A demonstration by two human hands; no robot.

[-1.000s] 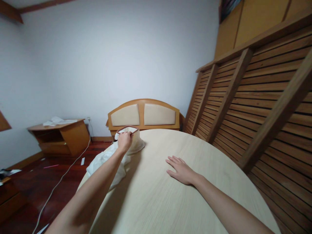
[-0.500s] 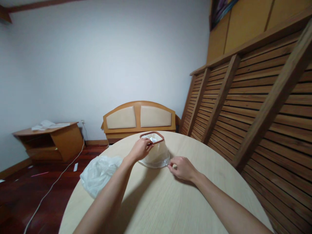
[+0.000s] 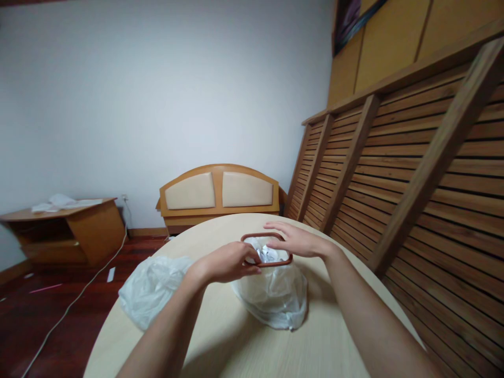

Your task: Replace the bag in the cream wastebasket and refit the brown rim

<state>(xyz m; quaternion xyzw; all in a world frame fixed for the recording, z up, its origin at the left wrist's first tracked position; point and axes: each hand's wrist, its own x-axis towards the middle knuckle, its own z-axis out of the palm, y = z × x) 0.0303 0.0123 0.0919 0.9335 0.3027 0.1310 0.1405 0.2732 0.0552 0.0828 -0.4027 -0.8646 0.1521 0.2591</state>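
Note:
A small trash bin with a brown rim (image 3: pixel 277 264) stands on the round table (image 3: pixel 240 352), a translucent plastic bag (image 3: pixel 273 299) draped over its outside. Crumpled white and silvery stuff shows inside the opening. My left hand (image 3: pixel 228 262) grips the left side of the rim, thumb outside and fingers inside. Over the far right side of the rim is my right hand (image 3: pixel 297 241), its fingers stretched out and apart; whether it touches the rim I cannot tell. To the left of the bin lies another crumpled plastic bag (image 3: pixel 151 289), partly behind my left forearm.
A wooden headboard (image 3: pixel 218 210) stands against the wall behind the table. Slatted wooden panels (image 3: pixel 394 173) lean along the right. At left, a low cabinet (image 3: pixel 98 231) holds papers, and a white cable (image 3: pixel 79 310) crosses the floor.
The bin has come nearer and slightly right, and its bag hangs looser. My right hand has left the bag's lower edge, opened and risen to the rim. My left hand still holds the rim.

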